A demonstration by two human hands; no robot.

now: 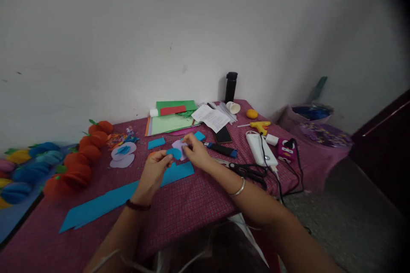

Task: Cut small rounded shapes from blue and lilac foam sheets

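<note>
My left hand [154,169] pinches a small folded blue paper piece [174,152] above the table. My right hand [196,152] is closed on the same blue piece from the right, with a pale lilac paper circle [178,144] lying just behind it. A long blue paper strip [121,198] runs across the red checked tablecloth [188,209] under both hands. Small blue offcuts [156,143] lie a little farther back.
Black scissors [248,171] and a blue-black cutter [221,149] lie right of my hands. A white power bank [260,148], yellow glue gun [260,126], pink plug block [286,149] and cables sit far right. Green and red paper sheets [173,116], a phone [223,135] and black bottle [230,87] stand at the back. Orange paper fruits [83,153] line the left.
</note>
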